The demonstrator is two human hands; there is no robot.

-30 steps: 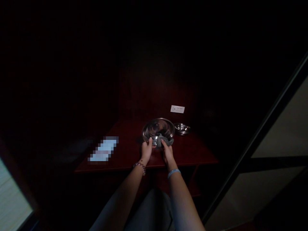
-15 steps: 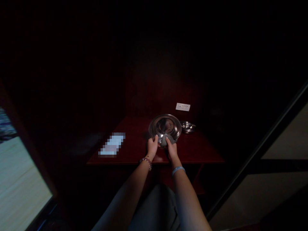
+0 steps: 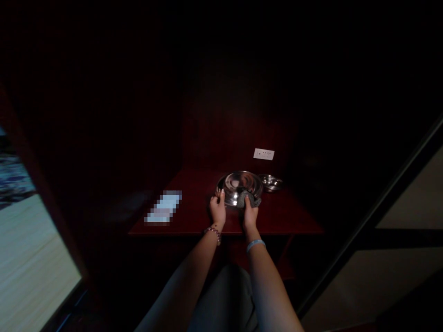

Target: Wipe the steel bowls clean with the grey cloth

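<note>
A shiny steel bowl (image 3: 238, 182) is in front of me, low over the dark red desk; whether it touches the surface I cannot tell. My left hand (image 3: 218, 211) grips its near left rim, thumb up along the metal. At the near right side my right hand (image 3: 251, 215) is closed on a grey cloth (image 3: 245, 199), which it presses against the bowl with the thumb on top. The fingers under the rim are hidden. Just behind and to the right stand some smaller steel bowls (image 3: 272, 183), apparently stacked.
The dark red desk (image 3: 194, 216) has its front edge below my wrists. A pale blurred rectangle (image 3: 163, 207) lies at its left. A white wall socket (image 3: 264, 154) is above the back edge. Dark panels enclose both sides, and a pale wooden surface (image 3: 34, 263) is far left.
The bowl has come down slightly and its tilt has changed. My left hand has shifted a little left along the rim, and my right hand and the cloth have moved right.
</note>
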